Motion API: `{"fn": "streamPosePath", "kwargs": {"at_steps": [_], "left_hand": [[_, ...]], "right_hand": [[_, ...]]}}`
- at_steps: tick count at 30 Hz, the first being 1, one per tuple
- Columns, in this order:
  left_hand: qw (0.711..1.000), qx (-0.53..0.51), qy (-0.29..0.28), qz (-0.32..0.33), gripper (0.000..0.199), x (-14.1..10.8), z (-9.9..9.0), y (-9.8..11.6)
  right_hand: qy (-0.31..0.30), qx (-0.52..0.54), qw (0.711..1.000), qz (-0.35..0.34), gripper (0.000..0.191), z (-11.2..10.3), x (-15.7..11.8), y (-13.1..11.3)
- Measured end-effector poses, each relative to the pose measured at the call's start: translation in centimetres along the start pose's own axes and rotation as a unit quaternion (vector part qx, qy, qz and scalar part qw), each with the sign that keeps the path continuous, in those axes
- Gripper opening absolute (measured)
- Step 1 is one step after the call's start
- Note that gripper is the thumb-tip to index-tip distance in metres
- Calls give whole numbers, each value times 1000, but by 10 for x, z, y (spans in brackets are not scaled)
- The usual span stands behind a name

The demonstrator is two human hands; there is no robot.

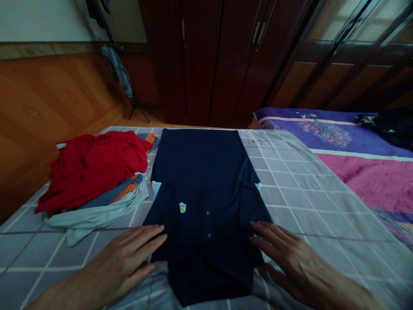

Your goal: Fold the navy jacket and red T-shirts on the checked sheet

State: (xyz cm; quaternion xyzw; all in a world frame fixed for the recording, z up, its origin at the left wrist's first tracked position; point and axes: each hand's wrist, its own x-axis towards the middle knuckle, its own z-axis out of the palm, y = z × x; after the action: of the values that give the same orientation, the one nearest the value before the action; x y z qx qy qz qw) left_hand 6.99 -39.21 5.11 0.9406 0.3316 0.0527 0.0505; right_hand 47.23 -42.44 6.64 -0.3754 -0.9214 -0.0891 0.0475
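Observation:
A dark navy shirt lies flat on the bed, its buttons and a small chest badge facing up. The collar end points towards me, and the hem reaches the far edge of the bed. Over the shirt's left edge, near the sleeve, rest the fingertips of my left hand, fingers stretched out. My right hand lies likewise on the opposite sleeve edge, its fingers extended and slightly apart. Neither hand grasps the cloth.
A heap of clothes, with a red garment on top and a pale garment below, sits at left on the checked bedsheet. A second bed stands at right. Behind are a dark wardrobe and a clothes stand.

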Motion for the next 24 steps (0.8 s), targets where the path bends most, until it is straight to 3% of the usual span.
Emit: {"fn": "streamPosePath", "kwargs": {"at_steps": [5, 9, 13, 16, 19, 22, 24], "left_hand": [[999, 41, -5, 16, 67, -4, 13, 6], [997, 76, -16, 7, 69, -3, 25, 12], [994, 104, -32, -10, 69, 5, 29, 14], [997, 54, -47, -9, 65, 18, 18, 11], [992, -73, -93, -41, 53, 36, -2, 1], [961, -219, -145, -93, 46, 60, -27, -18], [920, -319, -198, -109, 40, 80, -44, -37]], "right_hand": [[32, -12, 999, -13, 41, 0, 12, -11], [63, -13, 998, 1, 36, 15, 13, -14], [9, 54, 998, 36, 30, 23, 20, -6], [-43, 124, 989, 63, 26, 17, 32, 5], [-117, 192, 969, 101, 24, 4, 47, 19], [-186, 282, 933, 121, 21, -8, 67, 39], [-240, 381, 883, 129, 19, -15, 85, 60]]}}
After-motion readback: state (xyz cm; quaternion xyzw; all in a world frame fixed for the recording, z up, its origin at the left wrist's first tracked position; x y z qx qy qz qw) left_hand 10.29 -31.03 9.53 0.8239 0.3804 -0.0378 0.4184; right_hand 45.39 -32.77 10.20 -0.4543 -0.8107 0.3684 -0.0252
